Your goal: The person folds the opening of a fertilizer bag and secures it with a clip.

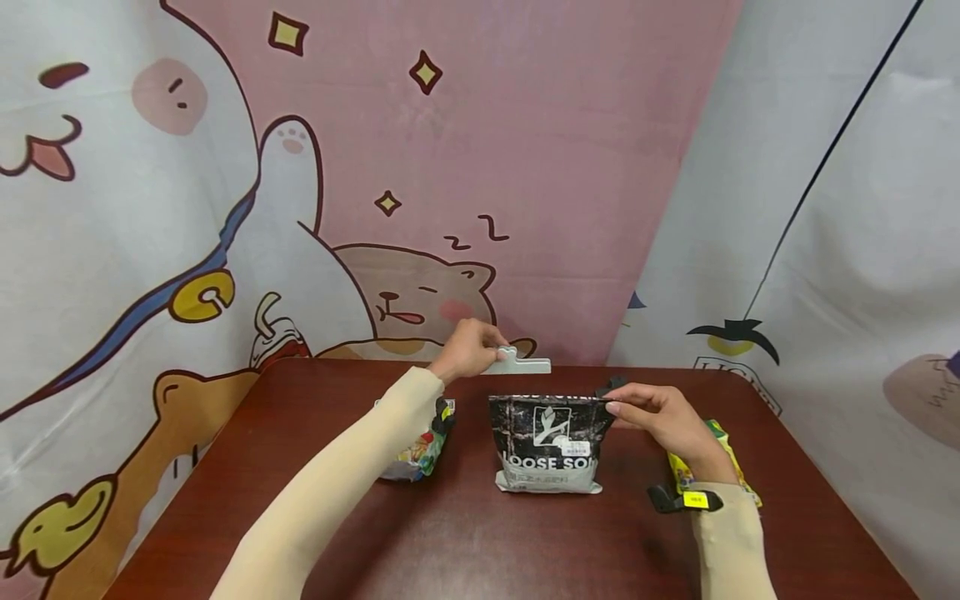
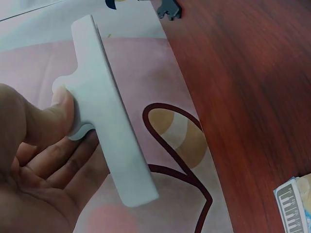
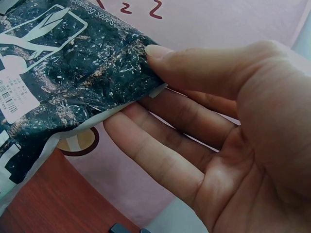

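Note:
A pale mint sealing clip (image 1: 525, 365) with a long flat bar is pinched by my left hand (image 1: 470, 348) above the far part of the table. In the left wrist view the thumb presses the handle of the clip (image 2: 109, 114), with fingers behind it. The black and white bag of loose soil (image 1: 551, 446) stands upright on the table, its top edge folded back. My right hand (image 1: 660, 417) pinches the bag's upper right corner; the right wrist view shows the thumb on the front of the soil bag (image 3: 92, 63) and fingers behind.
A colourful bag (image 1: 423, 450) with a black clip (image 1: 444, 412) stands to the left, partly behind the left forearm. A yellow packet (image 1: 682, 473) lies under the right wrist. Another dark clip (image 1: 613, 385) is near the table's back edge, before a printed cloth (image 1: 570, 208).

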`<control>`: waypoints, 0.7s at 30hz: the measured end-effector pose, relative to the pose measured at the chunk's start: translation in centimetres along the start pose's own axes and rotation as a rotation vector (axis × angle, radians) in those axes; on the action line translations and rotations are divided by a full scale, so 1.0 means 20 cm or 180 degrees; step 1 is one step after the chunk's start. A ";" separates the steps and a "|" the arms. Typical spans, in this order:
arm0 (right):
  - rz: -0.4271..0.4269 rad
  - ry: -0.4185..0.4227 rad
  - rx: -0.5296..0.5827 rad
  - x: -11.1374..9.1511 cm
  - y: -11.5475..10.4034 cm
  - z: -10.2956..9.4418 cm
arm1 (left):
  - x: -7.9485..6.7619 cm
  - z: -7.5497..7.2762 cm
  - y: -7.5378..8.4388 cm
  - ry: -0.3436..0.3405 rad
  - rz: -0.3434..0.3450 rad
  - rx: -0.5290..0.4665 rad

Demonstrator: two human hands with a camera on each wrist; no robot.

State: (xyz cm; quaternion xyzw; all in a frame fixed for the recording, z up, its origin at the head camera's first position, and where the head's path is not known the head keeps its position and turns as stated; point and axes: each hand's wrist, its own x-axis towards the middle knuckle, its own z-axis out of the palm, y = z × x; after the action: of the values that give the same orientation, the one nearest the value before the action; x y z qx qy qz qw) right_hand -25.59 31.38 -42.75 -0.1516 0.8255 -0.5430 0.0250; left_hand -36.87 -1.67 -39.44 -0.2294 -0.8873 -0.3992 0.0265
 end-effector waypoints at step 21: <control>0.0024 0.0005 0.0044 0.01 0.01 0.00 | -0.18 -0.18 0.10 0.0218 0.0150 0.0076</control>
State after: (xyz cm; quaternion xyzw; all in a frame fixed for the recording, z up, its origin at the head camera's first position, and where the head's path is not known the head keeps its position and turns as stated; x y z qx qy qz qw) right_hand -25.77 31.52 -42.92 -0.1478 0.8224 -0.5487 0.0275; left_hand -33.29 -4.40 -36.43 -0.2361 -0.8850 -0.3954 0.0690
